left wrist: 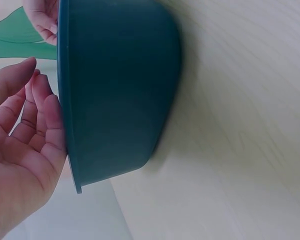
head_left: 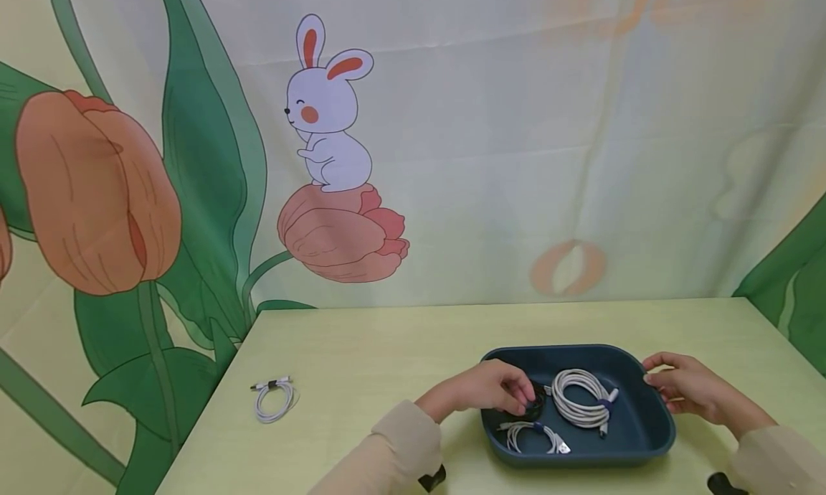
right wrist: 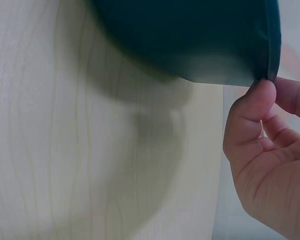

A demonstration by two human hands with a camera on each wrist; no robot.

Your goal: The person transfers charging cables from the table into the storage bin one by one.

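Observation:
My left hand (head_left: 497,387) reaches over the left side of a dark blue tub (head_left: 581,459), its thumb and fingertips pinching a coiled black cable (head_left: 537,409). In the left wrist view that hand (left wrist: 27,130) lies along the rim, and the tub's wall hides the cable. With thumb and index finger my right hand (head_left: 693,391) grips the rim at the tub's right end, as the right wrist view shows. Inside the tub, a large coiled white cable (head_left: 577,402) with a dark blue tie lies in the middle, and a smaller white cable (head_left: 538,437) lies near the front wall.
Another coiled white cable (head_left: 274,402) with a black tie lies on the left of the pale wooden table (head_left: 374,351). A printed curtain (head_left: 477,158) with a rabbit and tulips hangs behind the table's far edge.

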